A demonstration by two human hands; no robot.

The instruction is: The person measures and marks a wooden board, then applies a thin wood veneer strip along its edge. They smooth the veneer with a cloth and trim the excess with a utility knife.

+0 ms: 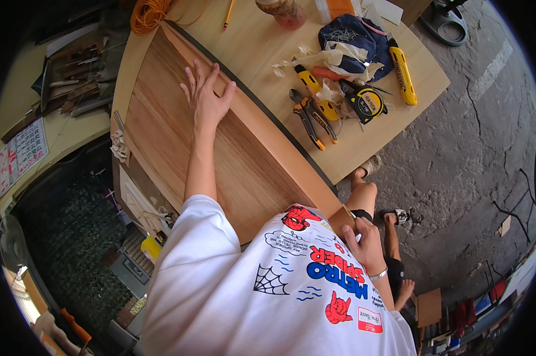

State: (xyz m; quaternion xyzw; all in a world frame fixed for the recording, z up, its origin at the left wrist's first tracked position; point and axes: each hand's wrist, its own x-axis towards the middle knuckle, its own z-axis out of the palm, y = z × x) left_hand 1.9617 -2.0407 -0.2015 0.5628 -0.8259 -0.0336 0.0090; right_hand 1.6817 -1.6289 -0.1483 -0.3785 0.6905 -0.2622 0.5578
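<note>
My left hand (207, 98) lies with fingers spread and apart on a large reddish-brown wood sheet (250, 178), near a long lighter strip (286, 172) along its right side, which has a dark edge. My right hand (363, 246) is closed at the strip's lower end, beside my white shirt, with a small brown piece (342, 221) and a thin edge at its fingers; exactly what it holds is unclear. On the pale table right of the sheet lie pliers (311, 121), yellow cutters (403, 77), a tape measure (363, 101) and a dark cloth with nails (348, 41).
An orange cord coil (144, 15), a pencil (226, 18) and a jar (283, 12) sit at the table's far end. A cluttered bench (33, 124) with wood scraps runs along the left. Legs and feet (369, 196) show over the concrete floor (481, 136) at right.
</note>
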